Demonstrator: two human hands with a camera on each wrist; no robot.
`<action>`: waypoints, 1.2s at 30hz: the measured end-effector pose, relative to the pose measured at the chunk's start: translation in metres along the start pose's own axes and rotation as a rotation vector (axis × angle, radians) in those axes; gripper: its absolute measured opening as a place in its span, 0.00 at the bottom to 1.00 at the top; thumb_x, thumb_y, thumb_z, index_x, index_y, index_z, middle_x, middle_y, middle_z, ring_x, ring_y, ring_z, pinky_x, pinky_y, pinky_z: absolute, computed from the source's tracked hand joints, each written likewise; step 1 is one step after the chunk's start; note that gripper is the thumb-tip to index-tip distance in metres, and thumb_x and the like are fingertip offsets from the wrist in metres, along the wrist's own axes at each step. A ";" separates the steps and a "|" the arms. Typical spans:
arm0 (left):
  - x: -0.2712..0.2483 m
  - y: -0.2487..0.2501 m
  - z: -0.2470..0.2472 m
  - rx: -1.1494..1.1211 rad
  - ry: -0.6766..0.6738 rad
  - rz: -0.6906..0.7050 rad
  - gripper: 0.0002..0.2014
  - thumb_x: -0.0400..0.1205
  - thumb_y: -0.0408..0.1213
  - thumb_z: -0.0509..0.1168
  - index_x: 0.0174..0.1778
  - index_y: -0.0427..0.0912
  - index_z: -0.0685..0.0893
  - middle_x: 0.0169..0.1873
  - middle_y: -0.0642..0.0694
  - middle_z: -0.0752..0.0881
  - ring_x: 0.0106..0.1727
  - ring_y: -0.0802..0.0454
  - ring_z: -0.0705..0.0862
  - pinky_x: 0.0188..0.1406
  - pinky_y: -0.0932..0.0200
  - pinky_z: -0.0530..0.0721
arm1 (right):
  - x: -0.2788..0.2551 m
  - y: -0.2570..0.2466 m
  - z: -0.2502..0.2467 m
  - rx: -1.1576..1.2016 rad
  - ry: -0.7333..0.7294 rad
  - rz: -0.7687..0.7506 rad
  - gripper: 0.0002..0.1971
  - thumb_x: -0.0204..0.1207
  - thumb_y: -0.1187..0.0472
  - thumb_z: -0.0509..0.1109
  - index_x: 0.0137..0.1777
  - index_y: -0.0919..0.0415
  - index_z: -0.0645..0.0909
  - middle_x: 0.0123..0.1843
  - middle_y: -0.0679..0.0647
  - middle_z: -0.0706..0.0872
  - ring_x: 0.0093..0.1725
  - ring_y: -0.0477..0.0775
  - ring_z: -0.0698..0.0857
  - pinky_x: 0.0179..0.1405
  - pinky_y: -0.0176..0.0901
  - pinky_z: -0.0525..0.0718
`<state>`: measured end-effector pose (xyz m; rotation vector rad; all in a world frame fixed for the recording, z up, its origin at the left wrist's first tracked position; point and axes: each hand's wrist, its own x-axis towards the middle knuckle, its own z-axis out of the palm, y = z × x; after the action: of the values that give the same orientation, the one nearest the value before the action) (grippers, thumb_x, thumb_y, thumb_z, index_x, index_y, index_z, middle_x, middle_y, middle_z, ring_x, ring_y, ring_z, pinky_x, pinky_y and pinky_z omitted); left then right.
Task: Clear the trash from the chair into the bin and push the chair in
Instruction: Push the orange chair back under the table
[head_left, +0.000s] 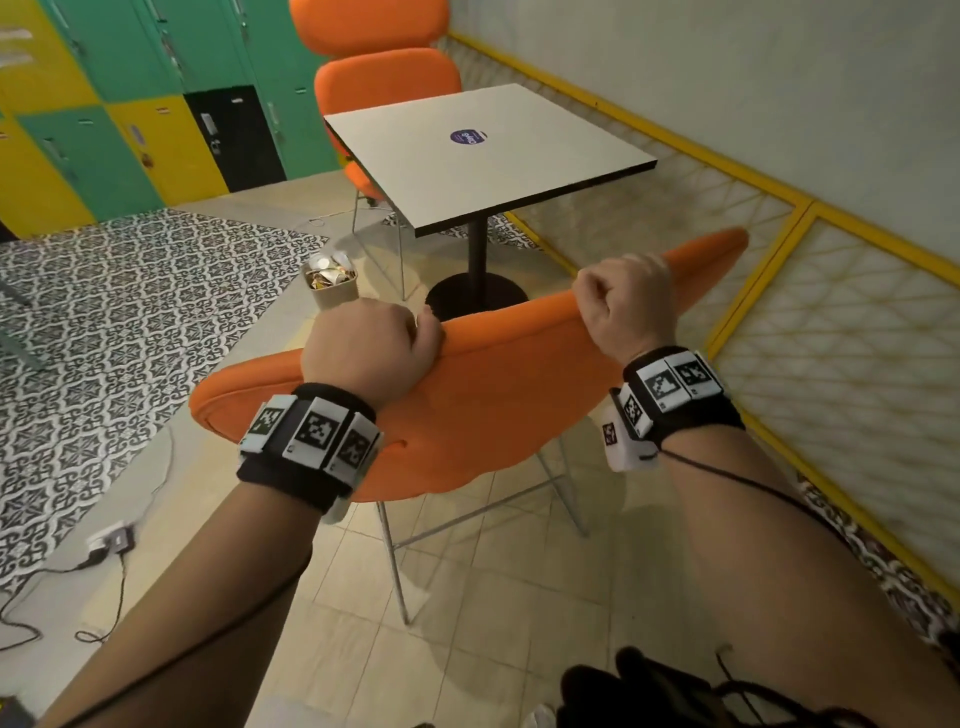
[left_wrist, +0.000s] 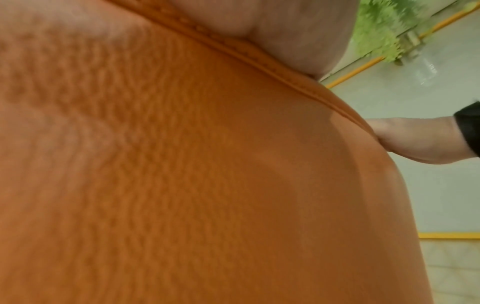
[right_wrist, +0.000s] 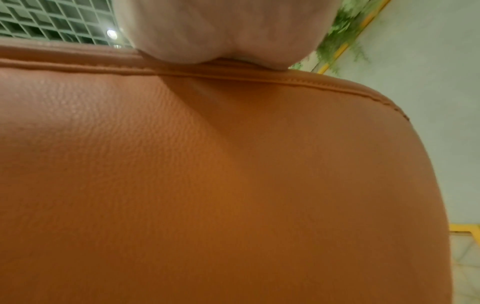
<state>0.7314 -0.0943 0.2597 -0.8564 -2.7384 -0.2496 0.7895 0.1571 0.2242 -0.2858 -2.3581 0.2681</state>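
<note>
An orange padded chair (head_left: 483, 395) on thin metal legs stands in front of me, its back towards me. My left hand (head_left: 371, 345) grips the top edge of the backrest on the left, fingers curled over it. My right hand (head_left: 626, 306) grips the same edge further right. The seat is hidden behind the backrest. Both wrist views are filled by the orange backrest (left_wrist: 182, 185) (right_wrist: 207, 185), with the heel of each hand at the top; my right hand (left_wrist: 415, 139) also shows in the left wrist view. A beige bin (head_left: 332, 288) full of crumpled trash stands on the floor beyond the chair's left side.
A white square table (head_left: 519, 171) on a black pedestal base (head_left: 475, 299) stands just beyond the chair. Two more orange chairs (head_left: 387, 83) sit at its far side. A yellow-framed lattice wall (head_left: 810, 291) runs along the right. Cables and a power strip (head_left: 111, 540) lie on the floor at left.
</note>
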 end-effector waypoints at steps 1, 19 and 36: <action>-0.009 -0.005 -0.002 -0.006 0.012 0.030 0.28 0.85 0.52 0.49 0.24 0.41 0.79 0.16 0.48 0.69 0.19 0.52 0.70 0.20 0.63 0.66 | -0.012 -0.006 -0.006 -0.024 0.036 0.007 0.21 0.79 0.55 0.56 0.23 0.55 0.69 0.21 0.48 0.67 0.26 0.53 0.67 0.41 0.43 0.65; 0.006 -0.030 -0.002 -0.123 0.138 0.290 0.23 0.82 0.48 0.51 0.23 0.44 0.77 0.17 0.52 0.68 0.21 0.50 0.70 0.18 0.63 0.63 | -0.059 -0.038 -0.037 -0.263 0.152 0.125 0.18 0.76 0.57 0.57 0.24 0.56 0.76 0.24 0.51 0.78 0.29 0.55 0.74 0.44 0.49 0.71; 0.160 0.067 0.053 -0.162 0.184 0.130 0.22 0.79 0.48 0.50 0.20 0.44 0.74 0.15 0.49 0.72 0.18 0.48 0.71 0.18 0.65 0.64 | 0.065 0.116 0.014 -0.210 0.117 0.190 0.18 0.74 0.54 0.53 0.26 0.56 0.77 0.28 0.46 0.74 0.35 0.51 0.73 0.49 0.47 0.64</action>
<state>0.6329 0.0580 0.2619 -0.9965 -2.5074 -0.5028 0.7485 0.2840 0.2245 -0.6117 -2.2473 0.0891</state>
